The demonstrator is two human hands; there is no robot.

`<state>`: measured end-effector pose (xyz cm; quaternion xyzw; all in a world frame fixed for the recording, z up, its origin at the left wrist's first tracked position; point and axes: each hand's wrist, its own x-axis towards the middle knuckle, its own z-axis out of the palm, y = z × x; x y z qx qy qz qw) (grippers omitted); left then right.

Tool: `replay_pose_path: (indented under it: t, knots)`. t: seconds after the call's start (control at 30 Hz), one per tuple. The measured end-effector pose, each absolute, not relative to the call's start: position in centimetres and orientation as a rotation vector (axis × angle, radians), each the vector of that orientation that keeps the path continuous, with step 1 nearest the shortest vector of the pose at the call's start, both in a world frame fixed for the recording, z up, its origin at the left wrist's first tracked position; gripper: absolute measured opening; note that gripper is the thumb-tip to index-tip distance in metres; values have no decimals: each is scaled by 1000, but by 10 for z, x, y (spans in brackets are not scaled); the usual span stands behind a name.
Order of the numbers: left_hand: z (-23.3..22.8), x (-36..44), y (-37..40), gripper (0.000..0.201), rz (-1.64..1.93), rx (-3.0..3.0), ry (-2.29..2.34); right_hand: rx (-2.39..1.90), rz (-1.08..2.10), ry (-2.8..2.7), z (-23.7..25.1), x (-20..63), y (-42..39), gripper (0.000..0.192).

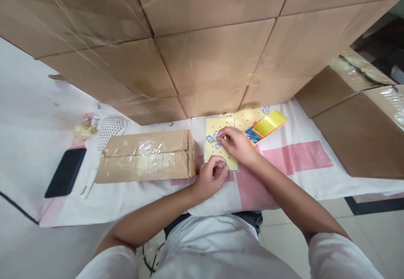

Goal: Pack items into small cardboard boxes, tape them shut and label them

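A yellow card (211, 156) with a blue wavy border and small blue marks lies flat on the cloth in front of me. Over its middle, my right hand (237, 143) is closed, thumb and forefinger pinched at a small white piece with a dark edge (216, 135). A similar small piece (210, 139) rests on the card just left of those fingertips. My left hand (211, 178) is at the card's lower left edge, its fingers curled and pinching a tiny bluish-grey thing (224, 164) too small to name.
Stacked cardboard cartons (214, 56) rise behind the card. A taped cardboard box (147, 157) lies left, near a black phone (65, 173) and a white perforated object (110, 129). At right are a yellow-and-orange packet (269, 124), another yellow sheet (248, 117) and a large carton (360, 131).
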<state>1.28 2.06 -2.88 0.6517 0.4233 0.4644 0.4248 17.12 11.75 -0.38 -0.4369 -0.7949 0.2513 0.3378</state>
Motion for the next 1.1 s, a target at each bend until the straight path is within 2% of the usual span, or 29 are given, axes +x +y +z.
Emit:
replay_pose_path:
  t: [0.13,0.37,0.5,0.67,0.77,0.9,1.0,1.1]
  knots:
    - [-27,16,20,12,1040,1601,1079,-1256,264,-2210,1,172,117,34]
    - [-21,16,22,9,967,1636,1092,-1348,18,-2568,4,176,114,24]
    - [-22,15,21,9,953,1647,1092,-1392,16,-2584,3,173,112,17]
    - [-24,16,19,7,969,1633,1097,-1376,221,-2514,5,173,116,7]
    - [-28,18,20,20,1101,1467,1156,-1273,467,-2341,9,178,118,14]
    - [-32,22,24,37,1267,1178,1183,-1078,919,-2051,20,183,114,9]
    - [-30,25,27,33,1270,1102,1184,-997,1203,-1929,29,184,107,10]
    - [-27,25,28,28,1296,1067,1209,-972,1273,-1910,32,183,103,9]
